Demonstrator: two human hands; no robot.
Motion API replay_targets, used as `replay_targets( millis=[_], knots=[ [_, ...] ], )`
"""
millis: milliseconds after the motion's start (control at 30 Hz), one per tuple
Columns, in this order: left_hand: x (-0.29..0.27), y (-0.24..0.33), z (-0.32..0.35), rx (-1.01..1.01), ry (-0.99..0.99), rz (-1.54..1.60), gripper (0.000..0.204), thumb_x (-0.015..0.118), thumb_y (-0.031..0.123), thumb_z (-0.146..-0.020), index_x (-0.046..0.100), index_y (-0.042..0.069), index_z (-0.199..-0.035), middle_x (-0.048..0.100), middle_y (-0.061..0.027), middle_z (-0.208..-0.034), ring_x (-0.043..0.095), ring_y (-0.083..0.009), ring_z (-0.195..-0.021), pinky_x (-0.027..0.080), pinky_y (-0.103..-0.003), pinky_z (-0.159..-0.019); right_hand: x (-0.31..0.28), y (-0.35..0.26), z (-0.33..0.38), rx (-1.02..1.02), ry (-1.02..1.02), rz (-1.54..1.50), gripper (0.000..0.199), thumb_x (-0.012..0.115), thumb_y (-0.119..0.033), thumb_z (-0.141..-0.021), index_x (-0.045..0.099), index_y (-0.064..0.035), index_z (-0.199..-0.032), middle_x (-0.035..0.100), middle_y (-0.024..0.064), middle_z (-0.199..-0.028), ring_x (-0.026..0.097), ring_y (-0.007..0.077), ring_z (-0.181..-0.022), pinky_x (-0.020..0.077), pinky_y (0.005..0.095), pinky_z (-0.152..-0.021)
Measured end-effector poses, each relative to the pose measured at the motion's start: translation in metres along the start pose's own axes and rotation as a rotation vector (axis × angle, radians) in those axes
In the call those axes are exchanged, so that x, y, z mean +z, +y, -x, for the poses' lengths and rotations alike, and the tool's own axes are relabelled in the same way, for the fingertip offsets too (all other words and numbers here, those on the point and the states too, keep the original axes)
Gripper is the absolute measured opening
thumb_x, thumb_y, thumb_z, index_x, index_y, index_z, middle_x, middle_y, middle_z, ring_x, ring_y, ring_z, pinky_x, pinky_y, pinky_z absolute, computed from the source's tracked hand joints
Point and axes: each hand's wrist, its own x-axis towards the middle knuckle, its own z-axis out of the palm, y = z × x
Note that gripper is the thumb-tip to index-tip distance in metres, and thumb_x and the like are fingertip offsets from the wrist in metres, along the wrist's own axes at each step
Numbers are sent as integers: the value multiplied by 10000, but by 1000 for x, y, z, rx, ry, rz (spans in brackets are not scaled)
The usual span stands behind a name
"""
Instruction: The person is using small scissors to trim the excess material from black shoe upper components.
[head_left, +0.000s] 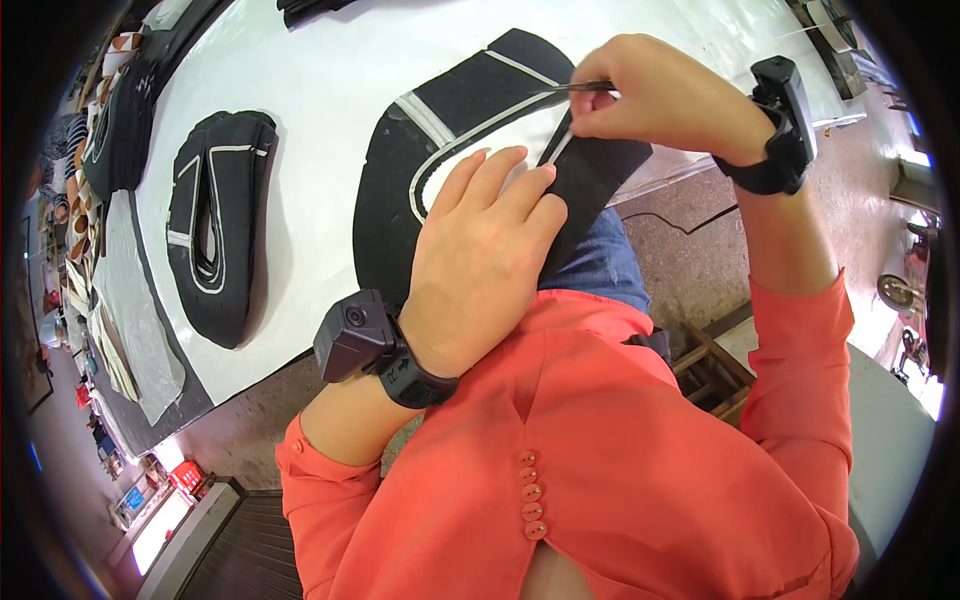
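Note:
A curved black fabric piece (385, 205), edged with white strips, lies at the near edge of the white table. My left hand (485, 245) rests on it with fingers spread, its fingertips near a narrow white strip (562, 148) on the piece's right arm. In my right hand (640, 95), thumb and fingers pinch a thin, dark, pointed metal tool (580, 87). The tool's tip points left, at the white line along the inner edge. My fingers hide part of the tool, so its exact kind is unclear.
A similar black piece (185, 290) with white strips lies on the white table (310, 130) to the left. Beyond it, clear plastic sheeting (140, 300) and a dark bundle (118, 140) sit at the left side. A wooden frame (715, 375) stands below the table at right.

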Motion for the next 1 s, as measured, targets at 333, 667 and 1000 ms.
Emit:
replay_targets(
  millis=[333, 667, 1000],
  knots=[
    [4, -2, -2, 48, 21, -48, 121, 646, 78, -812, 652, 22, -918, 688, -131, -1134, 608, -321, -1165, 474, -466, -1048, 1, 4, -3, 67, 13, -132, 258, 749, -222, -807, 677, 24, -775, 520, 10, -618, 485, 92, -613, 428, 282, -595],
    [12, -5, -17, 12, 22, 18, 226, 661, -31, -771, 671, 36, -986, 685, -85, -1160, 612, -328, -1186, 493, -468, -1008, 8, 13, -7, 98, 13, -132, 259, 756, -221, -789, 671, 21, -755, 529, 12, -619, 480, 97, -595, 420, 286, -569],
    [15, -13, -30, 81, 37, -7, 250, 655, -38, -788, 670, 43, -1024, 691, -78, -1160, 619, -325, -1173, 507, -448, -1005, -6, 29, 4, 131, 64, -184, 237, 766, -202, -812, 706, 27, -829, 621, 63, -684, 566, 118, -652, 471, 290, -627]
  ],
)
